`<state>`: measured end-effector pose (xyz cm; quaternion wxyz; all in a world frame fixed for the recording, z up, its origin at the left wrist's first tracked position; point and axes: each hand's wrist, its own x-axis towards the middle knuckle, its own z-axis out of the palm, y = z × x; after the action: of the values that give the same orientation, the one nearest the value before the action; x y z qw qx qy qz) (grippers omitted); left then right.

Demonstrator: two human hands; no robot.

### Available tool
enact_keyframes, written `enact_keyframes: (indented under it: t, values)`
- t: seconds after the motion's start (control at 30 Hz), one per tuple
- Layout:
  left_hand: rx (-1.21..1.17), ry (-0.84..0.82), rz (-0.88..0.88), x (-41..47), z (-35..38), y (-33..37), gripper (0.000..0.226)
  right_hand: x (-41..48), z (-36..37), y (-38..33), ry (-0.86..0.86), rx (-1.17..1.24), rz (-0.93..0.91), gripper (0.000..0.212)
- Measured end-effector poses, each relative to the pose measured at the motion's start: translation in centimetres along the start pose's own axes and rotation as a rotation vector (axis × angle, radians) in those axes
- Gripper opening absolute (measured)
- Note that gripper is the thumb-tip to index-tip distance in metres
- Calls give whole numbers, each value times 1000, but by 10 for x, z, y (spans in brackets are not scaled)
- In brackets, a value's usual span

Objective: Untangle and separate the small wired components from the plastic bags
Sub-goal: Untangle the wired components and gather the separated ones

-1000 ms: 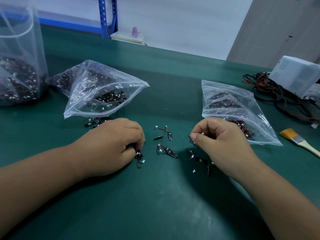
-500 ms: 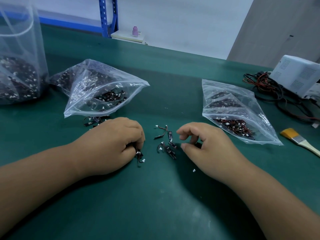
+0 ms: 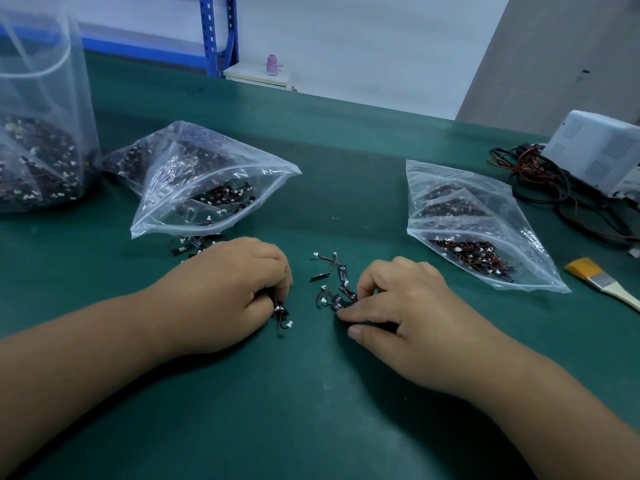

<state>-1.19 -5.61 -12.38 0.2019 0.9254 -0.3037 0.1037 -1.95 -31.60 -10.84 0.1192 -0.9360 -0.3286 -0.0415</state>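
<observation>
My left hand rests on the green mat, fingers curled around small black wired components that stick out under its fingertips. My right hand lies palm down, its fingertips pinching a small tangle of wired components with white plugs. Two more loose wired components lie just beyond it. An open clear plastic bag of the same parts lies behind my left hand, with a few spilled components at its mouth. A second clear bag lies to the right of my right hand.
A tall clear bag full of parts stands at the far left. A yellow-bristled brush lies at the right edge. A white box with a heap of dark and red cables sits at the back right.
My right hand moved left and down from near the right bag onto the loose tangle in the middle and pinched it. My left hand stayed in place.
</observation>
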Motion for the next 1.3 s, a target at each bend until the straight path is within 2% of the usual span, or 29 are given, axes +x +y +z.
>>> enact_keyframes:
  t: [0.43, 0.5, 0.6, 0.67, 0.73, 0.8, 0.87, 0.97, 1.17, 1.3]
  values:
    - [-4, 0, -1, 1, 1, -1, 18, 0, 4, 3, -87, -47, -12, 35]
    - [-9, -3, -8, 1, 1, -1, 18, 0, 0, 8, -8, 53, 15, 34]
    - [-16, -7, -11, 1, 0, 0, 18, -2, -10, 26, 282, 245, 125, 19]
    - [-17, -9, -5, 1, 0, 0, 18, -3, -15, 39, 348, 284, 223, 22]
    - [-13, -5, 2, 0, 0, 1, 18, -4, -17, 47, 298, 254, 304, 21]
    - [-15, -6, 1, 0, 0, 1, 19, -5, -14, 45, 173, 225, 357, 20]
    - [-17, -7, -2, 0, 0, 1, 19, -5, -10, 42, 70, 213, 368, 35]
    - [-15, -5, -3, 0, -1, 1, 18, -5, -6, 39, -10, 170, 338, 34]
    - [-13, -10, -9, 0, -1, 1, 17, -3, -6, 35, -19, 353, 300, 14]
    - [-16, -8, -10, 0, -1, 1, 18, -4, -10, 37, 1, 485, 371, 29]
